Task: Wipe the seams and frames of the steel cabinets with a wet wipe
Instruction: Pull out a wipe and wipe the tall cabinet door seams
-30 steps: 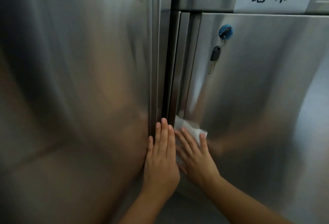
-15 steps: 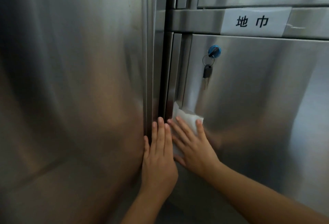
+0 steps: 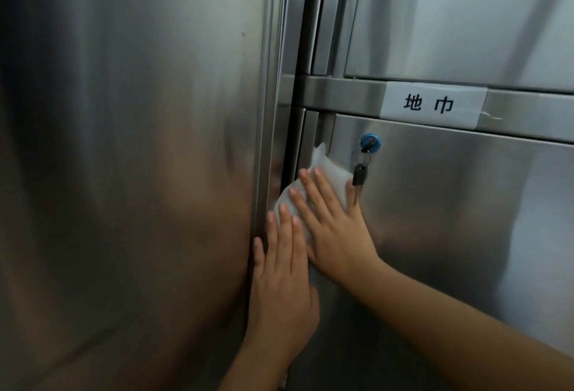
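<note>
wet wipe (image 3: 331,176) | right hand (image 3: 337,230) flat on it | left hand (image 3: 279,282) flat alongside

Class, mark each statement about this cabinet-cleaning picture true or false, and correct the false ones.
1. The right hand presses the wipe flat against the door. True.
2. The key lies on the floor. False: it hangs on a ring from the blue lock.
3. The label sits on the bar above the door. True.
4. The left hand grips the key. False: it rests flat, fingers straight, beside the seam.
</note>
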Demonstrator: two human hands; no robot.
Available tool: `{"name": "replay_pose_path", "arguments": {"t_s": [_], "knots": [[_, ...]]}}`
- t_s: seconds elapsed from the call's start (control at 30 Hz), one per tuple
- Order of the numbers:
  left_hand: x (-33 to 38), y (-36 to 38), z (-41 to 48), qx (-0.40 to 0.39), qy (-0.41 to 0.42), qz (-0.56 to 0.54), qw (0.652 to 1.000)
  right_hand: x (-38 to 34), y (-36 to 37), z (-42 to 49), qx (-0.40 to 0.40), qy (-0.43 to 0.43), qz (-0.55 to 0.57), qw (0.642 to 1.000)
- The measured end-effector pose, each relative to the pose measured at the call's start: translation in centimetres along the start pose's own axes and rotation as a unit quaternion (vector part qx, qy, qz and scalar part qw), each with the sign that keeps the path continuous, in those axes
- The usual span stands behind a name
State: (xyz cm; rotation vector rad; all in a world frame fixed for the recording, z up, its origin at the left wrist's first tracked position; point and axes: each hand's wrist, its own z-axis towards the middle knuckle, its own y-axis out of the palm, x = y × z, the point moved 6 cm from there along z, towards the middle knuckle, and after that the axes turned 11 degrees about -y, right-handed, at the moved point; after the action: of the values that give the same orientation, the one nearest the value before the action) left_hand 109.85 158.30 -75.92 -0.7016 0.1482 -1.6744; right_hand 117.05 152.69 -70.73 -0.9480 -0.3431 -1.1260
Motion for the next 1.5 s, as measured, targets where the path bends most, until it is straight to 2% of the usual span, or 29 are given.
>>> {"name": "replay_pose_path", "arguments": {"t_s": [0.1, 0.2, 0.37, 0.43, 0.53, 0.67, 0.77, 0.9, 1.03, 1.23, 1.5], "knots": [[-0.2, -0.4, 0.7, -0.003, -0.013, 0.004, 1.0, 0.1, 0.0, 0.2, 0.013, -0.009, -0.008, 1.0], [-0.3, -0.6, 1.1, 0.0, -0.023, -0.002, 1.0, 1.8, -1.4, 2.8, 0.044, 0.047, -0.024, 0.998], [0.2, -1.2, 1.5, 0.01, -0.018, -0.022, 1.0, 3.1, -3.1, 5.7, 0.042, 0.123, -0.06, 0.99], [-0.1, -1.4, 1.6, 0.009, -0.017, -0.04, 0.999, 2.3, -2.6, 5.2, 0.049, 0.117, -0.037, 0.991], [-0.3, -1.5, 1.4, -0.004, -0.011, -0.055, 0.998, 1.4, -1.9, 4.2, 0.011, 0.101, -0.076, 0.992], [-0.3, -1.5, 1.3, 0.006, -0.018, -0.057, 0.998, 3.1, -3.4, 5.8, 0.044, 0.136, -0.06, 0.988], [-0.3, -1.1, 1.1, 0.016, -0.033, -0.066, 0.997, 3.6, -3.8, 6.5, 0.024, 0.147, -0.04, 0.988], [-0.4, -0.3, -0.4, 0.031, -0.053, -0.058, 0.996, 2.0, -2.5, 5.0, -0.007, 0.121, -0.071, 0.99], [-0.5, 0.5, -3.3, 0.022, -0.065, -0.037, 0.997, 0.0, -0.7, 2.7, -0.003, 0.092, -0.033, 0.995], [-1.4, 3.1, -7.3, 0.015, -0.068, -0.012, 0.998, -2.9, 1.8, -1.6, -0.069, 0.033, -0.067, 0.995], [-3.9, 6.4, -12.2, -0.061, -0.044, 0.069, 0.995, -6.4, 3.9, -5.6, -0.104, -0.022, -0.074, 0.992]]}}
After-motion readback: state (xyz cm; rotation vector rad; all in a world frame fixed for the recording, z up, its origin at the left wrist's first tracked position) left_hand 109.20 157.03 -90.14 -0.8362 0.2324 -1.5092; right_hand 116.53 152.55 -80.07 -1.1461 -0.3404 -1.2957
